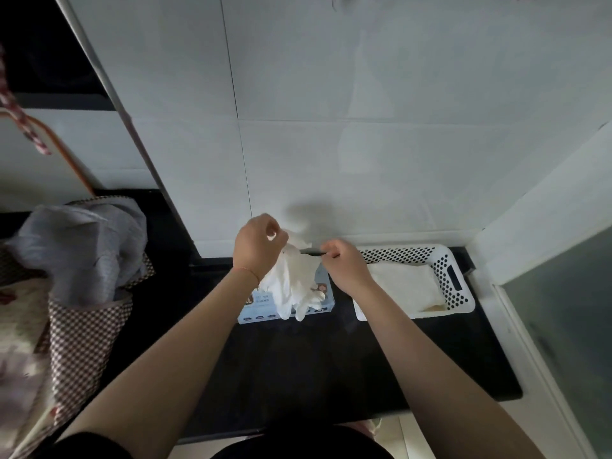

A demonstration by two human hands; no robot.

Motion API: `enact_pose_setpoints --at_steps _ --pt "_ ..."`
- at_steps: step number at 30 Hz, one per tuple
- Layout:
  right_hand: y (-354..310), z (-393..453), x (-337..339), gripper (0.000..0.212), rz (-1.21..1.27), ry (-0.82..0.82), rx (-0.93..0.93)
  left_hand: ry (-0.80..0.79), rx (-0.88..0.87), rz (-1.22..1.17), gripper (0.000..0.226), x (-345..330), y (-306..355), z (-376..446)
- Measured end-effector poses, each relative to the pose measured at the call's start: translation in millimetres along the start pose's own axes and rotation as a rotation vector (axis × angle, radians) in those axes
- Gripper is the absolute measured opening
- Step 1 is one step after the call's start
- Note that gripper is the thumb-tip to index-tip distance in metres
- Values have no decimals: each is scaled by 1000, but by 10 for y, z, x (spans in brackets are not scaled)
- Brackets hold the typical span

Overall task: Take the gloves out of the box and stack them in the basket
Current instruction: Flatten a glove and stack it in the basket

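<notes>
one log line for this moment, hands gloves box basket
left hand: grips gloves | right hand: pinches same gloves | gloves: held above box | basket: holds stacked gloves

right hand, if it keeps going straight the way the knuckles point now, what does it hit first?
The right hand points left toward the left hand, gripping the white glove stretched between them above the box. It would likely meet that glove, then the left hand; depth is unclear.
</notes>
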State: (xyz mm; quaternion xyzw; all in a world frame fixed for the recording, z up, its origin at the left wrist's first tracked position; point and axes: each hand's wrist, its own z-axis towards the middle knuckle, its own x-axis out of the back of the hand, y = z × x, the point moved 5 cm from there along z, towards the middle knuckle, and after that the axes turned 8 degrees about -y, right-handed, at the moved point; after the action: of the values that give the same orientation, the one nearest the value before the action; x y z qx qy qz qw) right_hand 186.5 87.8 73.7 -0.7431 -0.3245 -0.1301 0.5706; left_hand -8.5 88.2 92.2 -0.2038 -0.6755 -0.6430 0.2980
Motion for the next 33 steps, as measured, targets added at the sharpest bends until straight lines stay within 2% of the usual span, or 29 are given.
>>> enact_pose_setpoints --at_steps 5,9,13,16,18,22,25,28,30,33 --pt "-299 33 160 43 149 50 97 85 50 -377 7 434 333 92" --pt "-560 25 204 72 217 -20 215 -29 56 -661 11 531 474 126" --pt "-759 -49 156 98 158 -106 279 -83 60 -739 8 525 481 134" --pt "-806 -79 84 113 77 -51 286 -105 57 -761 6 489 526 110" --pt "-801 -84 57 106 57 44 293 -125 60 -771 6 449 546 99" --pt "-770 -122 174 50 113 230 322 -98 97 -771 7 447 483 107" --pt "-742 -118 267 17 68 256 302 -86 108 -764 8 453 429 120" --pt "-718 -90 302 15 61 226 260 -102 123 -772 10 412 424 111" --pt "-724 -85 309 11 86 151 259 -98 130 -776 10 393 435 100" --pt "-745 -96 249 36 21 18 275 -100 131 -798 12 370 453 102"
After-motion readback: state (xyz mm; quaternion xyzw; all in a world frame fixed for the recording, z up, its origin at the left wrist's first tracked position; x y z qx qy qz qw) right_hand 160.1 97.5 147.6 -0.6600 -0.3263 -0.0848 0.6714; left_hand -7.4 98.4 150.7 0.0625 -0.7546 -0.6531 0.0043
